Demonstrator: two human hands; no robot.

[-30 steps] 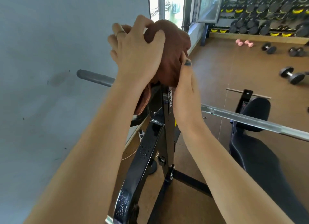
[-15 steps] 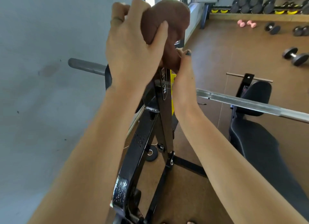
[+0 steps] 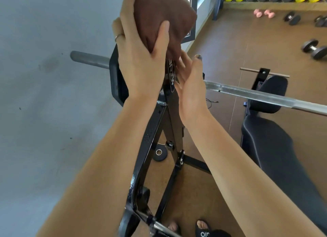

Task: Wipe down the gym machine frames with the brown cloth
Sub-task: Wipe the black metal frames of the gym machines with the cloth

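The brown cloth (image 3: 164,19) is bunched over the top of the black bench-press upright (image 3: 174,113). My left hand (image 3: 141,59) grips the cloth, thumb and fingers curled round it. Just below the cloth, my right hand (image 3: 192,84) lies against the right side of the upright with fairly straight fingers, their tips at the cloth's lower edge. The top end of the upright is hidden under the cloth.
A steel barbell (image 3: 265,97) crosses the rack, its sleeve (image 3: 88,59) pointing at the grey wall (image 3: 44,95) on the left. A black padded bench (image 3: 283,148) lies to the right. Dumbbells (image 3: 314,50) lie on the brown floor. A slanted black frame bar (image 3: 148,148) runs down toward my feet.
Both hands and the cloth have risen up the upright. My right hand has loosened from the cloth's lower edge and now lies flatter against the post.
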